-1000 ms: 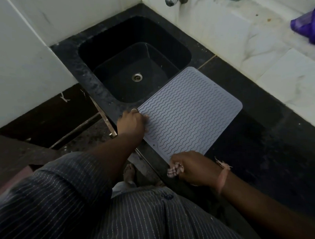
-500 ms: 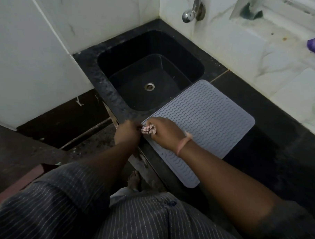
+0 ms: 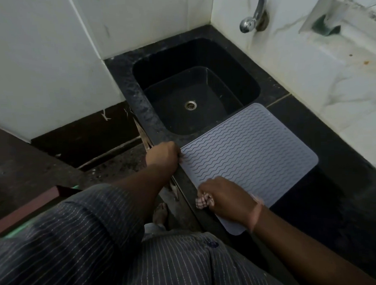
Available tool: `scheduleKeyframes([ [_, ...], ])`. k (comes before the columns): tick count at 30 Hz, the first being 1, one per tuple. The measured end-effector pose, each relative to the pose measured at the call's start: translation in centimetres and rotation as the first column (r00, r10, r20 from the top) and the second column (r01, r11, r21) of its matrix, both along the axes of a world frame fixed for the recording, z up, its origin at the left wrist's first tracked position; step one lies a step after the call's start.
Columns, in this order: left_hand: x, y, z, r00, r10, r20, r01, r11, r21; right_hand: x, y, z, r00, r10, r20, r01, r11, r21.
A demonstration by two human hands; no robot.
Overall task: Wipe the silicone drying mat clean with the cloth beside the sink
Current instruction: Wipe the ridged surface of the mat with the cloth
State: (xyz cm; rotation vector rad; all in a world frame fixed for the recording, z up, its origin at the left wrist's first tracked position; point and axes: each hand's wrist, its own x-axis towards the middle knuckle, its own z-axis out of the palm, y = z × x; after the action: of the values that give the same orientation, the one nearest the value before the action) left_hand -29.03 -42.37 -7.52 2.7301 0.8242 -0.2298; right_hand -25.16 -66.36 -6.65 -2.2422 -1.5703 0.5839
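A grey silicone drying mat [image 3: 248, 154] with wavy ridges lies flat on the black counter, just right of the sink. My left hand [image 3: 164, 156] grips the mat's near-left corner at the counter's front edge, its fingers curled on it. My right hand [image 3: 224, 196] holds a bunched checked cloth [image 3: 203, 201] and presses it on the mat's front edge. Most of the cloth is hidden under the palm.
A black sink [image 3: 193, 88] with a metal drain sits left of the mat. A chrome tap [image 3: 252, 16] sticks out of the white marble wall behind. Dark counter [image 3: 336, 200] stretches to the right. A bare foot [image 3: 160, 214] shows below the counter edge.
My right hand has slid the cloth from the mat's left corner, beside my left hand, down along the front edge toward me. My left hand keeps hold of the corner.
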Motion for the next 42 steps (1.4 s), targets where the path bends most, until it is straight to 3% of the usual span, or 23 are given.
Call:
scheduleKeyframes([
  [6, -0.4, 0.1, -0.4, 0.998, 0.039, 0.053, -0.033, 0.993, -0.111, 0.6, -2.1, 0.8, 0.981, -0.088, -0.174, 0.063, 0.987, -0.148],
  [9, -1.1, 0.1, -0.7, 0.986, 0.093, 0.14, -0.074, 0.988, -0.136, 2.3, 1.2, 1.9, 0.954, -0.139, -0.266, 0.131, 0.99, -0.051],
  [12, -1.6, 0.2, -1.2, 0.981, 0.115, 0.154, -0.101, 0.99, -0.098, 2.6, 5.1, 1.4, 0.98, -0.139, -0.142, 0.155, 0.982, 0.109],
  [16, -1.3, 0.5, -1.3, 0.988, 0.127, 0.089, -0.12, 0.989, -0.085, 1.4, 7.7, -0.7, 0.996, -0.084, 0.003, 0.084, 0.994, 0.065],
  [27, -0.7, 1.0, -1.6, 0.99, 0.141, 0.021, -0.14, 0.989, -0.048, 0.3, 0.1, 0.0, 0.975, -0.113, -0.192, 0.115, 0.993, -0.002],
  [34, -0.4, 0.9, -1.1, 0.988, 0.154, 0.003, -0.153, 0.984, -0.096, 1.6, 1.3, 0.8, 0.96, -0.13, -0.246, 0.14, 0.99, 0.026],
  [38, -0.9, 1.0, -1.2, 0.983, 0.182, 0.037, -0.175, 0.974, -0.144, 2.6, 5.2, 0.7, 0.973, -0.167, -0.158, 0.188, 0.974, 0.129],
  [42, -1.0, 0.7, -0.8, 0.977, 0.205, 0.055, -0.194, 0.968, -0.157, 2.3, 8.1, -0.7, 0.994, -0.107, -0.039, 0.109, 0.993, 0.055],
])
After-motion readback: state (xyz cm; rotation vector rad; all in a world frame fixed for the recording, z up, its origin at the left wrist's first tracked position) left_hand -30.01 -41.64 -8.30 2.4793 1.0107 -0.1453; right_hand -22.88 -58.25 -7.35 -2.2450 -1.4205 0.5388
